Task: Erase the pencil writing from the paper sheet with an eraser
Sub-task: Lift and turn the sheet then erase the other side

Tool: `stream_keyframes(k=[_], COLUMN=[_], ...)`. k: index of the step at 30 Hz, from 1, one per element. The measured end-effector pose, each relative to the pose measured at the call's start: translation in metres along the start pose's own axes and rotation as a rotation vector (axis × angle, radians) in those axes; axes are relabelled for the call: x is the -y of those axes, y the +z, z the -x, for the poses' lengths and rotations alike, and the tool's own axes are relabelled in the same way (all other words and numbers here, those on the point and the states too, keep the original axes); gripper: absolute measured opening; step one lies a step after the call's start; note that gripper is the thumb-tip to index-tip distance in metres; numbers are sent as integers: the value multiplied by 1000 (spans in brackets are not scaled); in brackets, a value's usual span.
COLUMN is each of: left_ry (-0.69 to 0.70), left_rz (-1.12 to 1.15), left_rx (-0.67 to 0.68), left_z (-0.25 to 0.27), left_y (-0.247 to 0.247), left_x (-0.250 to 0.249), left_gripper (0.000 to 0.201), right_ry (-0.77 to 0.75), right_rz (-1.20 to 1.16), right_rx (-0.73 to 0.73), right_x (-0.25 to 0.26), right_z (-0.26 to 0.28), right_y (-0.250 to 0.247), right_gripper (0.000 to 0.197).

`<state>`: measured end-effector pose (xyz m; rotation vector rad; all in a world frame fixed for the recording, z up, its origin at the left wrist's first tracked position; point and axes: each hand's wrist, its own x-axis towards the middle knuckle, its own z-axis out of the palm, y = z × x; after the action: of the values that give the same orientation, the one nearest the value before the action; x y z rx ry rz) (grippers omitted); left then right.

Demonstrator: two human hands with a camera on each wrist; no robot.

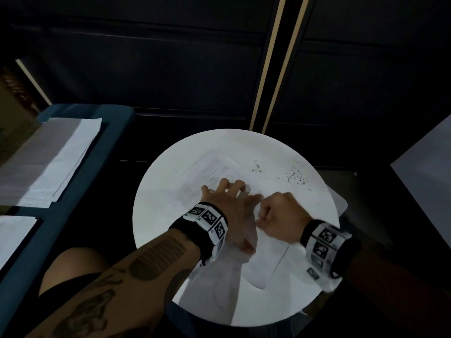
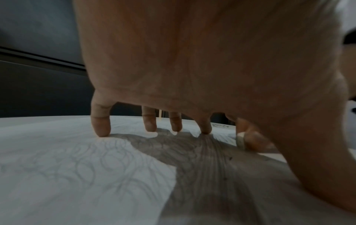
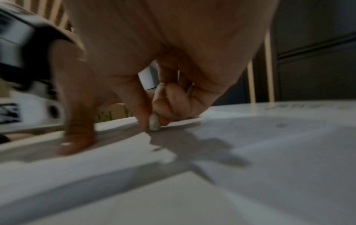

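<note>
Two hands (image 1: pixel 253 211) working: left hand (image 1: pixel 230 201) spread, fingertips (image 2: pixel 101 130) pinning the paper sheet (image 1: pixel 207 172) mid-worktop (image 1: pixel 151 228); right hand (image 1: pixel 280 215) pinches the eraser (image 3: pixel 154 124) just beside it. I'd go short, light strokes away from the pinning hand so it doesn't crumple.

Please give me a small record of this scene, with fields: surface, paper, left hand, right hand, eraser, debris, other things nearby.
surface: round white table
paper: sheet flat on the table, faint pencil loops on it
left hand: left hand spread, fingertips pressing the sheet down
right hand: right hand curled, pinching the eraser
eraser: small pale eraser, its tip touching the paper
debris: dark crumbs on the table's far right
other things nearby: paper stack on a blue surface, left
</note>
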<state>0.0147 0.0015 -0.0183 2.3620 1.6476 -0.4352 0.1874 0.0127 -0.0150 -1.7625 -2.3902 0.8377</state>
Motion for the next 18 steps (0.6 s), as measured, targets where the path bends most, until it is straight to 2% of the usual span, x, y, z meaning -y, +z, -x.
stream_keyframes(k=[1,2,4,6,10,14,16,18], left_ry=[0,1,4,3,-12,-12,-13,-16], left_rz=[-7,-10,-4,-3,-3,1,11,2], left_rx=[-14,-5,42,58,18,33,37,47], left_z=[-1,-2,-4,-4,-3,-3,-2,-3], left_y=[-1,-1,-3,-5,-1,-4,-6,-3], left_x=[-1,-1,2,2,-2,-2,-1,0], left_gripper=[113,115,122,124,113,122,121,122], right_ry=[-22,26,137,124,-68,100,45,-76], right_rz=[15,17,13,31,47,30,43,55], right_rx=[27,21,-102,-155,24,-183,-133,17], right_x=[2,-1,-18,-23,1,-26,-17,2], right_z=[1,-4,-20,-25,-6,-33,-28,-8], right_y=[1,-5,-16,-18,-1,-25,-18,1], right_gripper=[20,22,28,30,19,31,26,16])
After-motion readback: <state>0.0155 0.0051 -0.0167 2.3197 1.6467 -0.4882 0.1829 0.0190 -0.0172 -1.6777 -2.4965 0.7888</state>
